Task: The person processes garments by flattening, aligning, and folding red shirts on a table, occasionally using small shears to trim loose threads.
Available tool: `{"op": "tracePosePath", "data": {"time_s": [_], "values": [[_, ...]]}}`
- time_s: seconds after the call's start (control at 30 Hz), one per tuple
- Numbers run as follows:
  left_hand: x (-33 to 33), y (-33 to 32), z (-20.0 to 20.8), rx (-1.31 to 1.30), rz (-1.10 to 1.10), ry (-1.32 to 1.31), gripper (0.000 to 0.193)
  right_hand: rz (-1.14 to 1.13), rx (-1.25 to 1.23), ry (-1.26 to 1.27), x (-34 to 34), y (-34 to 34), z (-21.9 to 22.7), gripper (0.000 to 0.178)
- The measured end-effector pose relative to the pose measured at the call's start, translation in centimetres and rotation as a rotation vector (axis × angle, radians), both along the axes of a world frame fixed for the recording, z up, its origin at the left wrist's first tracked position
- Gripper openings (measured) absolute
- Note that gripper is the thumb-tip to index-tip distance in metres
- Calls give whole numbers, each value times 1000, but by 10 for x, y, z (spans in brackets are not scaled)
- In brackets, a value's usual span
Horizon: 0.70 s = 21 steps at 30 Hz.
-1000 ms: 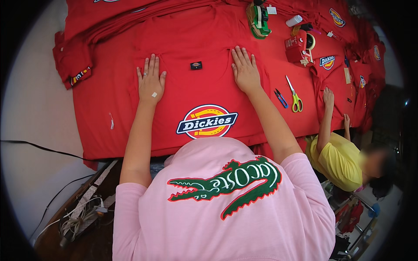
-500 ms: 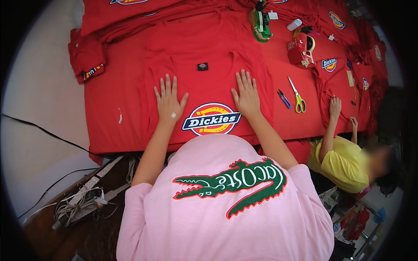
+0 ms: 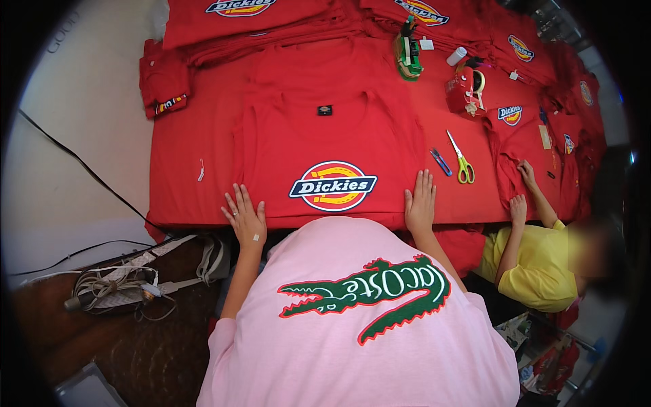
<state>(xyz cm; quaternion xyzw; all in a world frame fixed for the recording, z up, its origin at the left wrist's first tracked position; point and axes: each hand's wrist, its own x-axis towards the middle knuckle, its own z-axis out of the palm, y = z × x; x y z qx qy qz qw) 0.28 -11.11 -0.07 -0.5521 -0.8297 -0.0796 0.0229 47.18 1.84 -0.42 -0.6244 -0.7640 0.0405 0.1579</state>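
Note:
A red T-shirt (image 3: pixel 305 139) lies spread flat in front of me, its neck opening with a small black label away from me. An oval blue, yellow and red print sits on its chest near the table's front edge. My left hand (image 3: pixel 246 216) rests with fingers spread at the shirt's near left edge. On the opposite side, my right hand (image 3: pixel 420 202) lies flat with fingers stretched at the near right edge. Neither hand holds anything. To the right are yellow-handled scissors (image 3: pixel 465 169) and small blue thread snips (image 3: pixel 441 163).
Folded red shirts (image 3: pixel 285 24) lie along the far side. A green tape dispenser (image 3: pixel 409 57) and a red tape dispenser (image 3: pixel 463 91) stand at the far right, near a white bottle (image 3: pixel 456 56). A co-worker in yellow (image 3: pixel 536 264) handles a red shirt. Cables (image 3: pixel 112 285) lie lower left.
Both my hands have slid toward me and farther apart, from the shirt's upper chest to its lower side edges. The co-worker's hands have shifted on their shirt.

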Motion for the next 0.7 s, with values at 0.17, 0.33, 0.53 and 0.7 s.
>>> {"op": "tracePosePath", "data": {"time_s": [0.17, 0.33, 0.53, 0.7], "values": [[36, -1, 12, -32, -133, -51, 80, 3, -13, -110, -6, -21, 12, 74], [117, 18, 23, -157, -652, -192, 88, 493, -195, 2, -31, -46, 44, 74], [132, 25, 32, -203, -858, -202, 78, 412, -107, 56, 6, -44, 26, 58], [81, -13, 41, -193, -749, -180, 73, 373, 58, 118, 47, -40, 22, 38]]}}
